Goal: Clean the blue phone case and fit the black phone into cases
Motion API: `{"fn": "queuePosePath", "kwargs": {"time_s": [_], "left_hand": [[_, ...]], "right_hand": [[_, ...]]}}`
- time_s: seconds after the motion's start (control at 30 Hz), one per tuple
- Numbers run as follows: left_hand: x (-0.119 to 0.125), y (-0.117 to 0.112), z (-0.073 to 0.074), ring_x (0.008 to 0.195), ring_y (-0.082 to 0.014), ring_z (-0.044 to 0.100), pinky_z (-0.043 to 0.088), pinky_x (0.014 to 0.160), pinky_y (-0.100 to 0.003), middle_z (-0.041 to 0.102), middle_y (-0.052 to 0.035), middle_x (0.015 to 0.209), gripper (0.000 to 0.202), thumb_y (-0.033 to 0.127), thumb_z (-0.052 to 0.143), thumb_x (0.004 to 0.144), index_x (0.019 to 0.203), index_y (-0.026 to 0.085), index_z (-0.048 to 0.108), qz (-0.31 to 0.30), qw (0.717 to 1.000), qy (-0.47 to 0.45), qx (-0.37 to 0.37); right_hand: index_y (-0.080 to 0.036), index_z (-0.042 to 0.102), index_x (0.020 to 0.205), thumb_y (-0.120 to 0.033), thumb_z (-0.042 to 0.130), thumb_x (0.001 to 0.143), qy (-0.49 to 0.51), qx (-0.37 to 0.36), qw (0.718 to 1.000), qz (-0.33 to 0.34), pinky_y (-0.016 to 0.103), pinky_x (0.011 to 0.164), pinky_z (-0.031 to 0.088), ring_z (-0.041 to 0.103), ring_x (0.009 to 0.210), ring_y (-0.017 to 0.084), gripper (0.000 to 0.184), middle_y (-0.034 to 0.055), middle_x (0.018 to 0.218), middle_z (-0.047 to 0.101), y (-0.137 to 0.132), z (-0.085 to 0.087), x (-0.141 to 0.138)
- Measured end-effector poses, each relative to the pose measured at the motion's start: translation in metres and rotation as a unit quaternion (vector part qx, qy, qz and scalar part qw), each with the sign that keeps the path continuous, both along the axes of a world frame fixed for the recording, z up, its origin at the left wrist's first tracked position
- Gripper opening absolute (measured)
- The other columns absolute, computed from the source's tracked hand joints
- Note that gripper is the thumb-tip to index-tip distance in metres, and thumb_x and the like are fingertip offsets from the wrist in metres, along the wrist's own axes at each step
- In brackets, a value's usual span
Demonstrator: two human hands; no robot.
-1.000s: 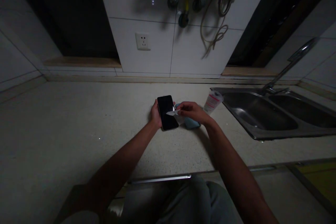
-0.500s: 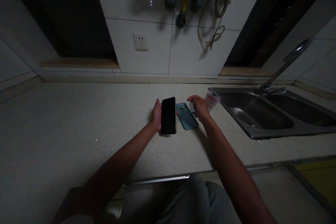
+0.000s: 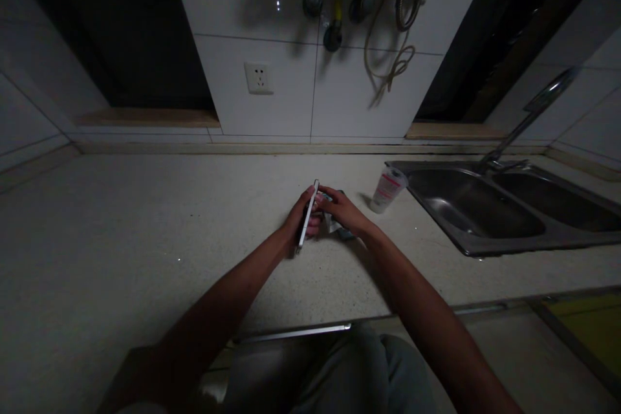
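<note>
My left hand [image 3: 297, 223] grips a smartphone [image 3: 307, 215], tilted up on its edge so only the thin silver side shows. My right hand [image 3: 342, 209] is closed against the phone's screen side, with a small pale wipe or paper [image 3: 332, 225] showing under its fingers. A teal phone case [image 3: 345, 231] lies on the pale speckled countertop [image 3: 145, 220] just under my right hand, mostly hidden by it.
A small white tube with red print [image 3: 387, 188] stands right of my hands, beside a steel double sink [image 3: 485, 213] with a tap [image 3: 528, 113]. A wall socket [image 3: 257, 77] and hanging hoses [image 3: 388, 19] are on the tiled wall behind. The counter's front edge [image 3: 291, 331] is near my lap.
The phone has turned from screen-up to standing on its edge. My right hand came back left from beside the tube to the phone, now covering the teal case.
</note>
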State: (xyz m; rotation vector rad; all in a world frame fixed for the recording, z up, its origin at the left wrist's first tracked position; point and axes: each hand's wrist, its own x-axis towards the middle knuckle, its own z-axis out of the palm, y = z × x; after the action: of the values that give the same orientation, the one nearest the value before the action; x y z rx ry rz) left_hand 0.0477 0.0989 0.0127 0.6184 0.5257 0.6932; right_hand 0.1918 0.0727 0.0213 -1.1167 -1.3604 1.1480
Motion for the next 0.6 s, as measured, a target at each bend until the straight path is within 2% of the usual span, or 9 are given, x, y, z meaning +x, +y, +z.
{"fn": "queuePosePath", "kwargs": {"time_s": [0.1, 0.2, 0.3, 0.43, 0.53, 0.6], "left_hand": [[0.000, -0.002, 0.003, 0.035, -0.0061, 0.038, 0.022, 0.029, -0.016, 0.046, 0.0042, 0.056, 0.048, 0.066, 0.061, 0.082, 0.081, 0.018, 0.057, -0.037, 0.999, 0.003, -0.023], [0.000, -0.005, 0.005, 0.037, -0.0105, 0.043, 0.027, 0.030, -0.019, 0.046, 0.0013, 0.054, 0.060, 0.078, 0.045, 0.083, 0.077, 0.019, 0.055, -0.106, 0.992, 0.039, -0.063], [-0.001, -0.006, 0.005, 0.043, -0.0154, 0.052, 0.035, 0.033, -0.023, 0.053, -0.0031, 0.060, 0.066, 0.085, 0.041, 0.079, 0.079, 0.020, 0.055, -0.171, 0.981, 0.032, -0.088], [-0.003, -0.002, 0.004, 0.058, -0.0217, 0.066, 0.053, 0.048, -0.032, 0.064, -0.0079, 0.073, 0.059, 0.073, 0.044, 0.087, 0.092, 0.017, 0.061, -0.151, 0.986, 0.028, -0.069], [-0.005, 0.001, 0.000, 0.072, -0.0273, 0.073, 0.058, 0.059, -0.038, 0.069, -0.0102, 0.083, 0.049, 0.061, 0.048, 0.092, 0.104, 0.016, 0.063, -0.136, 0.989, 0.000, -0.052], [-0.006, 0.003, -0.003, 0.080, -0.0305, 0.074, 0.059, 0.064, -0.041, 0.072, -0.0114, 0.091, 0.045, 0.057, 0.052, 0.091, 0.109, 0.018, 0.064, -0.142, 0.988, -0.028, -0.046]], "right_hand": [[-0.021, 0.066, 0.120, -0.052, 0.074, 0.075, -0.010, 0.004, 1.000, -0.005, 0.032, 0.079, 0.053, 0.065, 0.081, 0.017, 0.055, 0.0038, 0.098, 0.071, -0.001, -0.001, -0.001], [-0.019, 0.070, 0.101, -0.053, 0.077, 0.071, -0.038, 0.003, 0.999, -0.032, 0.028, 0.064, 0.049, 0.060, 0.069, 0.015, 0.045, 0.0026, 0.083, 0.070, -0.002, 0.001, 0.001], [-0.017, 0.068, 0.082, -0.051, 0.081, 0.065, -0.058, -0.015, 0.995, -0.081, 0.025, 0.055, 0.043, 0.055, 0.060, 0.013, 0.041, 0.0018, 0.070, 0.066, -0.003, 0.005, 0.005], [-0.017, 0.066, 0.081, -0.049, 0.086, 0.055, -0.068, -0.033, 0.987, -0.145, 0.023, 0.046, 0.034, 0.048, 0.050, 0.010, 0.046, -0.0010, 0.063, 0.063, -0.002, 0.008, 0.012], [-0.017, 0.067, 0.083, -0.051, 0.086, 0.053, -0.095, -0.036, 0.978, -0.181, 0.022, 0.043, 0.030, 0.045, 0.046, 0.009, 0.049, -0.0014, 0.061, 0.062, 0.000, 0.006, 0.016], [-0.016, 0.068, 0.082, -0.055, 0.083, 0.057, -0.112, -0.023, 0.974, -0.194, 0.023, 0.043, 0.030, 0.045, 0.046, 0.009, 0.048, -0.0007, 0.061, 0.062, 0.002, 0.004, 0.018]]}}
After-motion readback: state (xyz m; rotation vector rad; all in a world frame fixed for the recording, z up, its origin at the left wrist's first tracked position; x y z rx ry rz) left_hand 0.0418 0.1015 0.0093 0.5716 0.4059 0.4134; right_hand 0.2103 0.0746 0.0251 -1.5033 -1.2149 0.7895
